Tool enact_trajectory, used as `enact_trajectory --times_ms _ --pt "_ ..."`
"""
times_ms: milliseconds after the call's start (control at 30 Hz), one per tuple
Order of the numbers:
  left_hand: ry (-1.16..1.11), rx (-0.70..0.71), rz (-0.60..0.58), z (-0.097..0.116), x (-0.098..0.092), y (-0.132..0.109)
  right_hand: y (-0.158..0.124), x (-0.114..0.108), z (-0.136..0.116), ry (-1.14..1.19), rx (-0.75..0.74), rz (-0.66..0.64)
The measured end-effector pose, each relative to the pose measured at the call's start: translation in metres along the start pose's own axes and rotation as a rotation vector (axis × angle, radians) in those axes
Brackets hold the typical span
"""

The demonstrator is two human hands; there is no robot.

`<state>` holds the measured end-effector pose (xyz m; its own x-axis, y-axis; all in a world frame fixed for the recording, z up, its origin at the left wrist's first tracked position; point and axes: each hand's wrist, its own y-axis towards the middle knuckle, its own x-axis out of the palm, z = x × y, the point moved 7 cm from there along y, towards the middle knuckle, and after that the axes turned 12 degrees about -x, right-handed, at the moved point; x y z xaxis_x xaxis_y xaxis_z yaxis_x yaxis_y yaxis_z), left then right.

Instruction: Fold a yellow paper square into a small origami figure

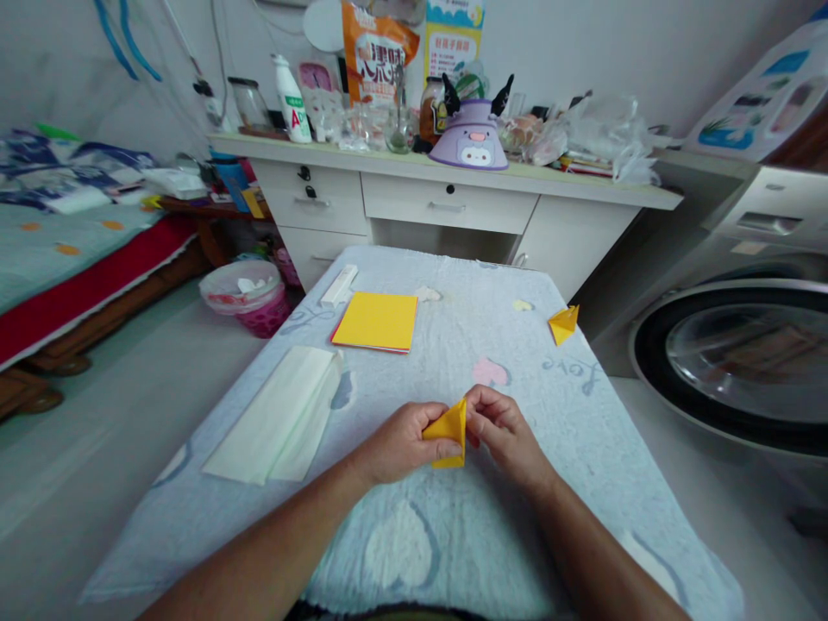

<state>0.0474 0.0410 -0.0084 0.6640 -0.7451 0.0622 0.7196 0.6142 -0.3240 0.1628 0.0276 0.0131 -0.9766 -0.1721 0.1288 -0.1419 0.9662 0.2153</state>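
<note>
Between my two hands is a small piece of folded yellow paper (451,429), with creased layers and a pointed top. My left hand (404,442) grips its left side, thumb across the front. On the other side, my right hand (504,429) has its fingers curled together at the paper's right edge; whether they pinch a layer is hard to make out. A second folded yellow paper piece (564,324) rests at the table's right edge. Farther back on the left lies a stack of square paper (376,321), yellow on top.
A light cloth with hearts covers the table (440,345). Pale green folded sheets (278,418) and a small white box (339,285) lie at left. Beyond stands a white desk (453,203) with jars and bags. A washing machine (743,345) is at right, a pink bin (249,297) at left.
</note>
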Motion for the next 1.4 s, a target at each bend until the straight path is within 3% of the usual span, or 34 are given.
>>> enact_trajectory --times_ms 267,400,533,833,1167,1400 --pt "0.016 0.002 0.009 -0.002 0.001 0.001 -0.002 -0.003 -0.004 -0.121 -0.062 0.036" --pt "-0.019 0.073 0.136 0.004 -0.007 0.0 -0.002 -0.003 -0.019 -0.26 -0.2 0.1" --pt "0.081 0.129 0.296 0.007 -0.015 -0.003 -0.003 0.006 -0.028 -0.472 -0.334 0.048" --pt "0.413 0.223 0.437 0.019 -0.013 -0.01 -0.002 0.013 -0.033 -0.657 -0.433 0.032" --pt "0.506 0.3 0.434 0.024 -0.009 -0.013 -0.005 0.017 -0.041 -0.629 -0.51 0.0" --pt "0.527 0.271 0.453 0.025 -0.01 -0.012 -0.004 0.018 -0.04 -0.591 -0.434 -0.003"
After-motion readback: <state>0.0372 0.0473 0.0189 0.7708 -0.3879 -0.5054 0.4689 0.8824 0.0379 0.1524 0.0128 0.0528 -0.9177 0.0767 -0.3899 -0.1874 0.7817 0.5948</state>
